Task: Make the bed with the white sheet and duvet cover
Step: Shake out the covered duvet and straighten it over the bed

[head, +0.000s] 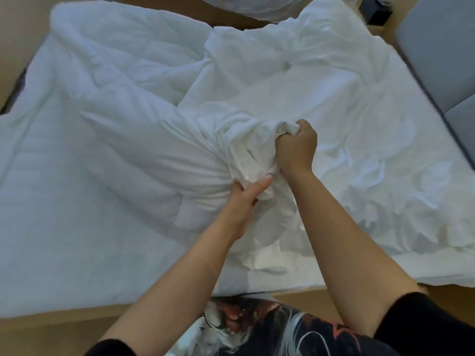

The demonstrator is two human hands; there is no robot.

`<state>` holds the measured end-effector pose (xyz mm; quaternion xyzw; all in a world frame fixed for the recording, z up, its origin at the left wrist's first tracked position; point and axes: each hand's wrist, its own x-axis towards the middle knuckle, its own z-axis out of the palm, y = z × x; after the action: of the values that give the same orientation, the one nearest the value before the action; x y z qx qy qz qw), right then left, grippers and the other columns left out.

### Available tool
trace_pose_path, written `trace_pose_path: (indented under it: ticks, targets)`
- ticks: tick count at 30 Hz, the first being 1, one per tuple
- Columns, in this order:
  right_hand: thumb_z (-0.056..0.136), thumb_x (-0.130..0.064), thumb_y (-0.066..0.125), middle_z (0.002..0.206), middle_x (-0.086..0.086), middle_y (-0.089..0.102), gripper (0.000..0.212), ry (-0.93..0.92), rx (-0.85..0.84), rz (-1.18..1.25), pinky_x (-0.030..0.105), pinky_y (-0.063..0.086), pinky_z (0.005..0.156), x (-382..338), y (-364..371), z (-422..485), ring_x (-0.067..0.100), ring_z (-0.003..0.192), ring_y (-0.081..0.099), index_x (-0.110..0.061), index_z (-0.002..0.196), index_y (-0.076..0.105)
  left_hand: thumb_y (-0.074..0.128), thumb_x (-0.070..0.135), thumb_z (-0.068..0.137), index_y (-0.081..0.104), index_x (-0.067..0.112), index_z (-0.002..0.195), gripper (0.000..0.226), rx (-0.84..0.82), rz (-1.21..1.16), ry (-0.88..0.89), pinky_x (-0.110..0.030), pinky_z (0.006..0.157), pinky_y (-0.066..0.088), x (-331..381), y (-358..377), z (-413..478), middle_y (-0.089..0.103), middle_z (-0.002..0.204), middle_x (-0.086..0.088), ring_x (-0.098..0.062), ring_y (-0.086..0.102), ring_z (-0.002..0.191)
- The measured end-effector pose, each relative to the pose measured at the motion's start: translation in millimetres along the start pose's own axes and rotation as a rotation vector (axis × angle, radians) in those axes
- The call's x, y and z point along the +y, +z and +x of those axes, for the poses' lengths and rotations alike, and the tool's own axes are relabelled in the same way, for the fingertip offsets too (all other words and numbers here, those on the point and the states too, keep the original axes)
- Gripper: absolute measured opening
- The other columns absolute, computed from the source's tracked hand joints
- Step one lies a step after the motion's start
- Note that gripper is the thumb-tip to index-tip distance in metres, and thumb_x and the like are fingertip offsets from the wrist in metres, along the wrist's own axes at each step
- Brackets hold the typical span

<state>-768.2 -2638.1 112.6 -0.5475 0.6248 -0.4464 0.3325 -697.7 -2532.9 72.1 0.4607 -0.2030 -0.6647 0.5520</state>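
Cloth bunches softly: right hand (295,147) fists a duvet cover (295,80) corner, left hand (246,199) clutches gathers below; light, limp duvet (108,140) near the bed's (64,291) front edge.

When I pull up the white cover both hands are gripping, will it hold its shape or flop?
Likely floppy: the cover bunches into soft folds where the right hand and left hand grip it. Probably bulky to drag, since the padded duvet spreads wide beside it.

Head-worn wide view, facing steeply down; close above bedding (108,201)
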Motion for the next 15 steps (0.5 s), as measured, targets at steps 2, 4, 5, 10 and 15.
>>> trace_pose_path:
  ticks: [2,4,5,10,15]
  targets:
    - [0.078,0.006,0.043,0.058,-0.005,0.024,0.038,-0.015,-0.015,0.043,0.020,0.020,0.046,-1.4,-10.2,36.5,0.009,0.052,0.020,-0.019,0.059,0.023,0.072,0.037,0.065,0.056,0.004,0.126,0.071,0.008,0.037,0.014,-0.036,0.096,0.049,-0.6,29.7,22.9,0.066,0.118,-0.013,-0.025,0.062,0.110]
    - [0.077,0.007,0.038,0.058,-0.005,0.022,0.036,-0.013,-0.027,0.087,0.022,0.019,0.048,-5.8,-21.3,71.1,0.010,0.053,0.018,-0.019,0.060,0.021,0.072,0.036,0.065,0.066,0.007,0.101,0.046,0.018,0.072,-0.010,-0.031,0.083,0.051,-4.4,58.6,42.4,0.072,0.088,-0.003,-0.019,0.067,0.087]
    - [0.077,0.007,0.036,0.059,-0.005,0.021,0.035,-0.015,-0.036,0.101,0.026,0.019,0.050,-6.9,-26.9,87.2,0.010,0.054,0.018,-0.020,0.060,0.020,0.071,0.035,0.067,0.064,0.012,0.088,0.031,0.031,0.096,-0.032,-0.027,0.076,0.049,-8.6,71.2,51.4,0.069,0.073,0.004,-0.013,0.065,0.075]
    - [0.072,0.004,0.035,0.060,-0.006,0.021,0.033,0.032,-0.004,0.175,0.034,0.021,0.057,5.7,-53.5,155.2,0.013,0.059,0.019,-0.022,0.060,0.019,0.073,0.042,0.077,0.053,0.018,0.128,0.060,-0.007,0.716,-0.116,-0.021,0.095,0.040,-4.2,110.1,73.0,0.059,0.125,0.007,-0.013,0.055,0.116]
    - [0.074,0.003,0.044,0.058,-0.005,0.030,0.033,0.138,0.081,0.177,0.031,0.029,0.056,38.2,-64.7,191.0,0.012,0.055,0.026,-0.019,0.058,0.025,0.064,0.039,0.087,0.062,0.019,0.122,0.040,0.157,1.111,0.142,-0.013,0.079,0.033,33.8,98.5,72.5,0.063,0.122,0.001,-0.018,0.056,0.114]
